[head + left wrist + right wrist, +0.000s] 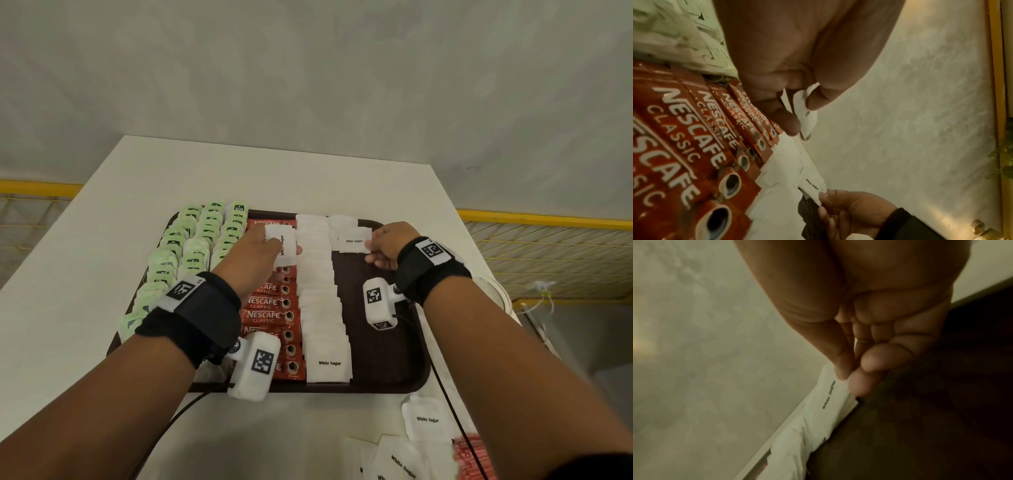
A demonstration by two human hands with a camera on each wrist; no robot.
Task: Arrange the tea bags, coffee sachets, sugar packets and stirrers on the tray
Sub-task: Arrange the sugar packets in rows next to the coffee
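White table (102,240) (tray (387,342), loose sugar packets (426,423)).

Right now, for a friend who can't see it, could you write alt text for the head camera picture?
Two bare hands work over a dark tray: the left hand holds a white sugar packet and the right hand pinches another sugar packet at the tray's far end. The tray holds rows of green tea bags, red coffee sachets and white sugar packets; loose packets lie on the table.

Left hand (255,250) holds sugar packets (285,247); right hand (388,245) pinches packet (354,241) over tray (387,359).
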